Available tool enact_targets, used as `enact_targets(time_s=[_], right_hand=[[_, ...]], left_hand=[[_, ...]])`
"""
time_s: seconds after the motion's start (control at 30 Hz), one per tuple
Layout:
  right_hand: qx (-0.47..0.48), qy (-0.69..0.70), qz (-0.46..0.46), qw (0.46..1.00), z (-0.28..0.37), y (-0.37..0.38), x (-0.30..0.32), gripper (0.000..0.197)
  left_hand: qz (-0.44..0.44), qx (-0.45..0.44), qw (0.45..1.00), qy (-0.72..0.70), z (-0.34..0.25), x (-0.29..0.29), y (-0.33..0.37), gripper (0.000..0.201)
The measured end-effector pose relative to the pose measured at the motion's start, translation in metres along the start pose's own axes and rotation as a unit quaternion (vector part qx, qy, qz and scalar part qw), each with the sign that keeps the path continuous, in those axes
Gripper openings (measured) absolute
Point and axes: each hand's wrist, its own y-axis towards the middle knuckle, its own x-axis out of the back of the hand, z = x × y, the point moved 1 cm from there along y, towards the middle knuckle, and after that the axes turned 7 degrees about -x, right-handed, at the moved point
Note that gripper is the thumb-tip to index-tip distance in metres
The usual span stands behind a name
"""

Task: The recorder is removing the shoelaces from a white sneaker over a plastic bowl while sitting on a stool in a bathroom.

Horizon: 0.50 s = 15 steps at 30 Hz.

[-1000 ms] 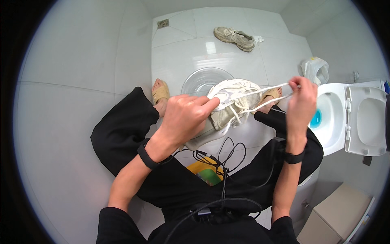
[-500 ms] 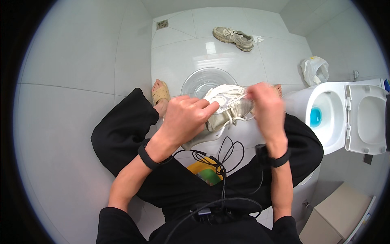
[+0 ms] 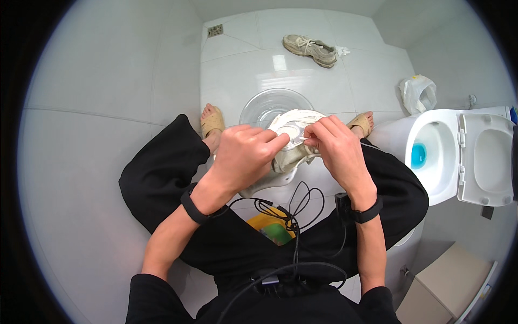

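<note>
Between my two hands is a light grey and white sneaker (image 3: 286, 161), held up over my knees, with its white ribbed part (image 3: 297, 115) facing away from me. My left hand (image 3: 243, 154) is closed around its left side, thumb pressed on the white part. The fingers of my right hand (image 3: 337, 151) pinch a white shoelace (image 3: 301, 139) close to the left thumb. Part of the shoe is hidden behind the hands. Just beyond it, a clear round basin (image 3: 254, 110) stands on the floor.
A second sneaker (image 3: 310, 49) lies farther off on the tiles. At the right stand an open toilet (image 3: 396, 132) and a bag-lined bin (image 3: 413, 96). Black cables (image 3: 291, 218) hang over my lap above a yellow and green item (image 3: 276, 232).
My right hand has come in left from the shoe's right side, toward my left thumb, and now pinches the lace there. The left hand keeps its hold on the sneaker.
</note>
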Motion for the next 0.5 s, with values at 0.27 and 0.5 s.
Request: enact_targets(time_s=[0.27, 0.5], right_hand=[[-0.238, -0.163, -0.165, 0.943, -0.057, -0.014, 0.059, 0.025], [-0.097, 0.051, -0.016, 0.994, 0.008, -0.015, 0.011, 0.03]], left_hand=[[-0.011, 0.024, 1.0, 0.003, 0.012, 0.009, 0.003, 0.019], [-0.05, 0.056, 0.997, 0.012, 0.019, 0.011, 0.001, 0.021]])
